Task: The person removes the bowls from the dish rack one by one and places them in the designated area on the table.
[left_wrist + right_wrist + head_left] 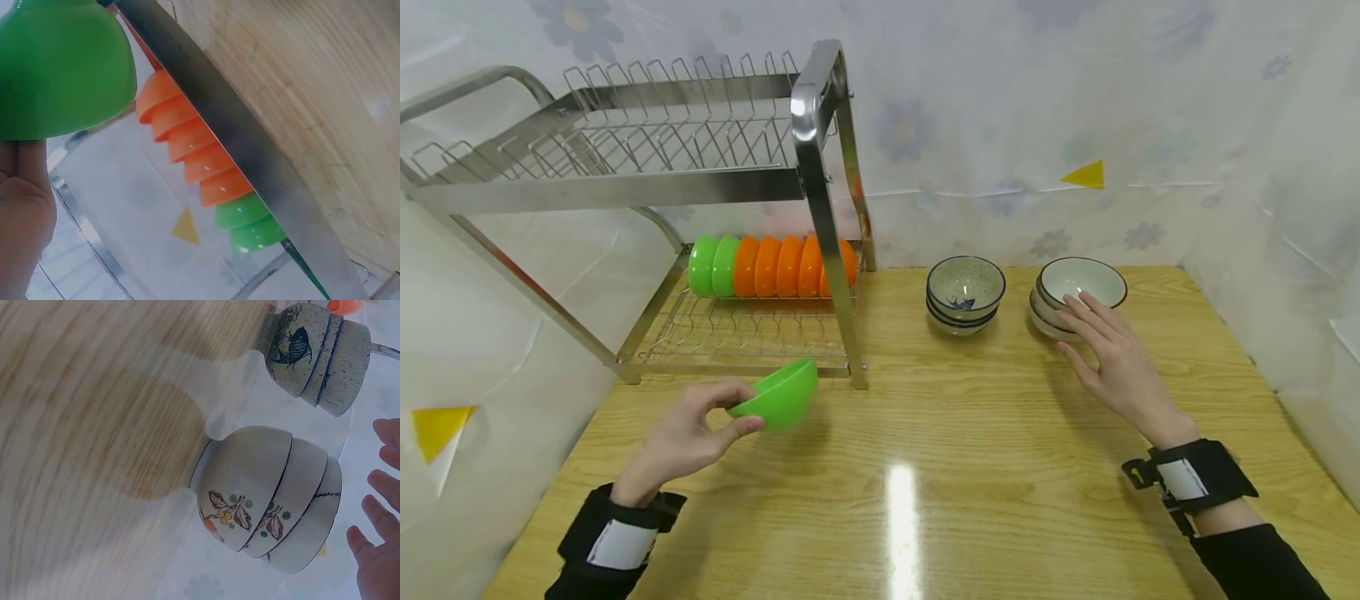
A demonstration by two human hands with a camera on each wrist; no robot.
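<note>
My left hand (694, 429) pinches a green bowl (782, 396) by its rim, thumb on one side and fingers on the other, in front of the dish rack's lower shelf. That bowl (65, 72) is tilted and hangs above the table. With fingers extended, my right hand (1116, 362) is at the stack of white bowls (1048, 321); in the right wrist view its fingers (380, 515) appear beside the stack (250, 481), and contact cannot be made out. Leaf and berry prints mark these white bowls.
A two-tier metal dish rack (617, 196) stands at the left. Green bowls (702, 267) and several orange bowls (767, 267) stand on edge in a row on its lower shelf. Speckled grey bowls (962, 287) with a fish print are stacked left of the white ones, on the wooden table (985, 450).
</note>
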